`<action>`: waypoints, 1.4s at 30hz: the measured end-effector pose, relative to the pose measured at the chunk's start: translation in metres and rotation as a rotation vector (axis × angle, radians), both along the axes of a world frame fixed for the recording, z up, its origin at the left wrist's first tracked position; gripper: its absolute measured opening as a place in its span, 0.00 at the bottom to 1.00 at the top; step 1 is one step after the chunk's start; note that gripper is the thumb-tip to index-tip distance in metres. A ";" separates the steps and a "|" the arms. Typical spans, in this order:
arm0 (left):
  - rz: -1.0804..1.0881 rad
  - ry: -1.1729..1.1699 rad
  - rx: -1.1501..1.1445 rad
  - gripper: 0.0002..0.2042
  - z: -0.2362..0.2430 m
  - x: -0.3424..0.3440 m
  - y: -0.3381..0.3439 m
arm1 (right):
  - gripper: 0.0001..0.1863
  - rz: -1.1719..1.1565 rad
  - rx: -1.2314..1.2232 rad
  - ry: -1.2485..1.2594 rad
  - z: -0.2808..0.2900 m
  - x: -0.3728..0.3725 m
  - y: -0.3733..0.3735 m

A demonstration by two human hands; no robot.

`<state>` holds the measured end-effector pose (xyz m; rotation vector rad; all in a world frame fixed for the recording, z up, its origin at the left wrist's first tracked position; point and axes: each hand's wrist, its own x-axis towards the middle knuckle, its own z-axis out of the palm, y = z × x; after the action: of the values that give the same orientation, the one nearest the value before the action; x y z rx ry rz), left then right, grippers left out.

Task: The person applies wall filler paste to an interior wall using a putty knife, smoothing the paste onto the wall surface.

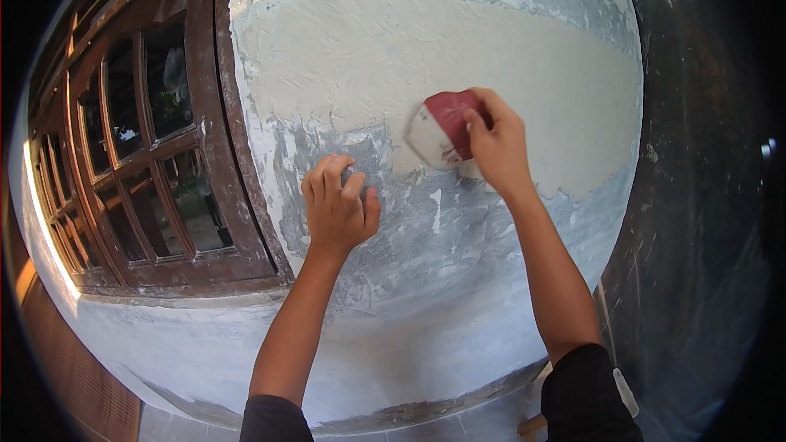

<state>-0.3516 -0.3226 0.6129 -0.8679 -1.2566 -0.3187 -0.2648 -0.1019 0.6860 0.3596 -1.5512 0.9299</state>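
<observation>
My right hand (502,146) grips a putty scraper (450,124), its upper part red and its broad blade whitish and smeared. It is slightly blurred and tilted against the wall, at the lower edge of a pale cream patch of putty (368,49). To the left, my left hand (336,206) is raised close to the grey, roughly coated wall (409,250). Its fingers are bent and apart, with nothing visible in them; whether the fingertips touch the surface I cannot tell.
At the left, a brown wooden window frame (237,143) with several glass panes borders the wall. A dark, dusty surface (696,196) stands beyond the wall's right edge. Below lies a grey tiled floor (385,435), with a woven brown panel (78,368) at the lower left.
</observation>
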 end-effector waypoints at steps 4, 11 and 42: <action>-0.010 0.005 0.024 0.21 0.001 -0.002 0.001 | 0.12 -0.083 0.040 0.033 -0.001 -0.013 0.001; 0.007 0.013 0.021 0.20 0.000 -0.003 -0.001 | 0.10 -0.025 0.112 -0.022 -0.016 -0.003 -0.004; -0.008 -0.009 0.021 0.21 0.000 -0.004 0.003 | 0.11 0.002 0.105 -0.003 -0.001 0.005 0.024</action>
<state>-0.3552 -0.3199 0.6132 -0.8546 -1.2559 -0.3417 -0.2594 -0.0776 0.6855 0.4346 -1.6061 0.8527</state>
